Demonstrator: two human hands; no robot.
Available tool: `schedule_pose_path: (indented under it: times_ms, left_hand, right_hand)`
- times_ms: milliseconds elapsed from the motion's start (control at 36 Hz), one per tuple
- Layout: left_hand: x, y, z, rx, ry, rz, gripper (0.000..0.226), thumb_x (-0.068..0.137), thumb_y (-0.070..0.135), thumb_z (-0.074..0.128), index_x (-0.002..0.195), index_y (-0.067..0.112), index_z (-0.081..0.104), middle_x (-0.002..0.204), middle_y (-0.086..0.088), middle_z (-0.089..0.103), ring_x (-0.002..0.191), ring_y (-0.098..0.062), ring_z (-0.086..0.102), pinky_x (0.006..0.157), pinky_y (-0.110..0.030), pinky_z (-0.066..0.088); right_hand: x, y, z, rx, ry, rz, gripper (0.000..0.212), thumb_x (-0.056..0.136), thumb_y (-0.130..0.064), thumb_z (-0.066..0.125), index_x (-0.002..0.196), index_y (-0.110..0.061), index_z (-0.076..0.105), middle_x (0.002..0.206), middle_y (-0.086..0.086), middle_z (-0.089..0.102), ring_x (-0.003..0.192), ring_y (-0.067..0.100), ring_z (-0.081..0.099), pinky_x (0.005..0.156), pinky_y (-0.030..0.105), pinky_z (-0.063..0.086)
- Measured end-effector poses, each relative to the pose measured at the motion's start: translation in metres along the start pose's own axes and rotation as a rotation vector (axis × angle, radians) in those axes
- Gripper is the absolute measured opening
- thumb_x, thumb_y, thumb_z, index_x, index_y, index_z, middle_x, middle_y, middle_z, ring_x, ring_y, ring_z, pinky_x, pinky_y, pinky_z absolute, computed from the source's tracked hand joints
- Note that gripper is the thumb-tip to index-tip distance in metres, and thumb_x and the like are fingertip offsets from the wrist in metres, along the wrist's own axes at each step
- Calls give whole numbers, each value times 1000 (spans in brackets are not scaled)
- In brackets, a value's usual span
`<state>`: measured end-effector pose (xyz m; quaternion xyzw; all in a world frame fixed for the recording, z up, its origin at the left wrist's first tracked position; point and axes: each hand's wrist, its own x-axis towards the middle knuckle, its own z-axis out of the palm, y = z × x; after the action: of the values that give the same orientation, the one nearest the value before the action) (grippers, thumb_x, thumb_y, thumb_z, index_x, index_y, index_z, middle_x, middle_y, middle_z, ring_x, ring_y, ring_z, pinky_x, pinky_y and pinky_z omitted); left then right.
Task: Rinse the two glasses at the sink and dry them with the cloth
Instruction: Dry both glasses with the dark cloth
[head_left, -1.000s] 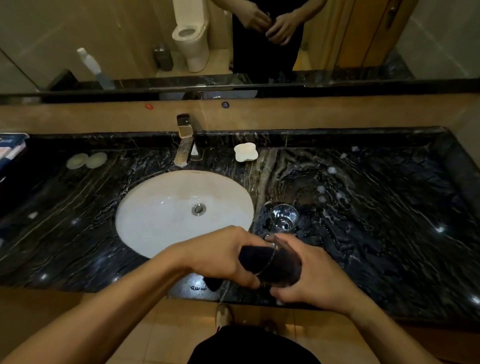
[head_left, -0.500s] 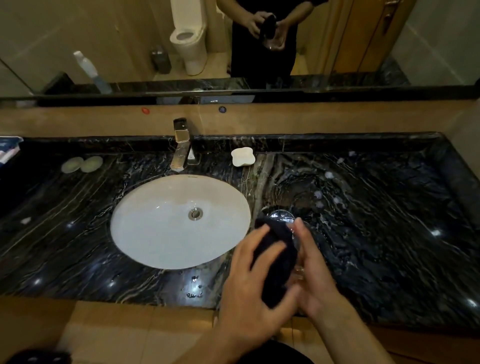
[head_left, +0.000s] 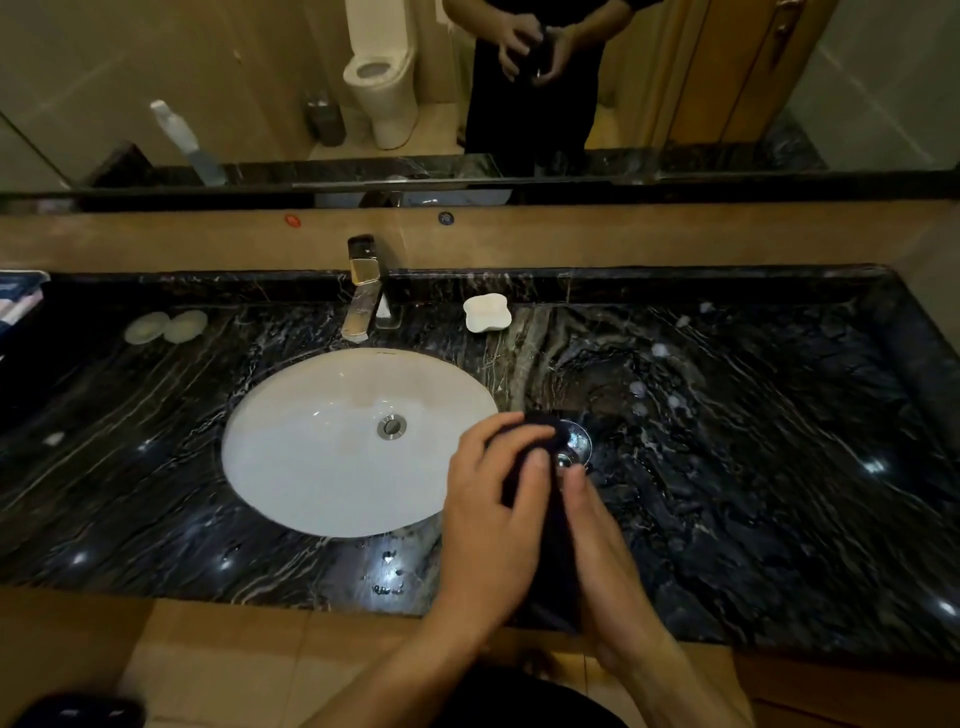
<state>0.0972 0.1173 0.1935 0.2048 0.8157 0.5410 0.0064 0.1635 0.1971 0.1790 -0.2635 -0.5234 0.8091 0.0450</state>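
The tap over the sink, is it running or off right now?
Off. No stream falls from the tap, and the white sink below shows no moving water around its drain.

Cloth (head_left: 540, 499) in grip: dark navy, plain. Counter (head_left: 753, 467) beneath grip: black, white-veined marble. Sink (head_left: 311, 467) left of grip: white.

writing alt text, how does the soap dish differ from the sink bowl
The soap dish is small and wavy-edged; the sink bowl is large and oval. The dish sits on the counter beside the tap; the bowl is sunk into it and has a drain. Both are white.
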Motion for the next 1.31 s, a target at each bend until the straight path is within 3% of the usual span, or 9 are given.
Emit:
schedule_pose_path:
  times_ms: [111,194,333,500,667,778,944,1167,1306]
  left_hand:
    - [19,-4,-4,-305,2,-351,24,98,16,55,90,28,74,97,6,75,96,-11,67,84,-23,48]
    - [2,-10,0,-311,114,-370,21,100,22,53,102,30,72,107,6,73,105,-15,66,93,-34,51]
    - [-36,-2,5,-101,218,-20,26,98,30,48,115,39,65,136,11,53,131,-5,48,107,-17,37]
    - [-65,-19,9,95,73,347,41,91,30,61,132,31,56,150,2,40,139,-28,41,114,-41,36]
    - [-41,1,2,-56,123,-23,47,81,48,64,125,58,52,148,20,34,136,5,35,102,-3,31]
    - [-19,6,-5,-167,148,-107,33,84,47,64,116,42,64,130,16,53,125,-1,51,98,-9,39]
    - [10,-10,-8,-256,155,-318,14,98,29,60,103,34,72,111,10,69,103,-2,63,93,-33,53]
    - [6,-4,-3,-70,23,-76,25,101,29,50,117,30,69,129,15,62,125,0,54,107,-28,43]
    - [-14,-6,-4,-119,15,-42,32,103,22,50,130,33,62,141,18,53,136,-2,44,112,-22,36]
  right_hand:
    - [-6,-13,1,198,-60,96,65,69,-67,65,117,-23,65,110,20,74,95,33,73,80,50,61]
    - [0,-20,0,289,-55,96,85,56,-69,81,121,-18,66,112,19,73,88,33,73,65,42,61]
    - [10,-13,-4,312,59,114,66,71,-58,79,119,-13,71,120,18,71,112,36,68,96,52,55]
    - [7,-8,-2,404,147,151,77,71,-59,81,125,-7,63,129,28,62,117,40,63,106,56,46]
    - [-2,-15,6,282,54,107,35,96,-37,54,120,-16,70,116,14,73,110,30,70,99,49,54]
    - [-2,-20,4,241,-5,94,45,96,-38,49,128,-11,64,116,15,73,110,28,70,93,40,58]
    - [-3,-13,3,253,-99,190,55,90,-50,46,140,-27,51,121,10,72,115,29,66,104,55,48]
    - [-1,-13,12,335,61,130,84,61,-68,78,130,-24,57,125,8,70,115,27,68,84,45,58]
    - [2,-21,0,511,-66,166,59,70,-60,74,113,-20,74,124,20,69,114,35,68,89,47,59]
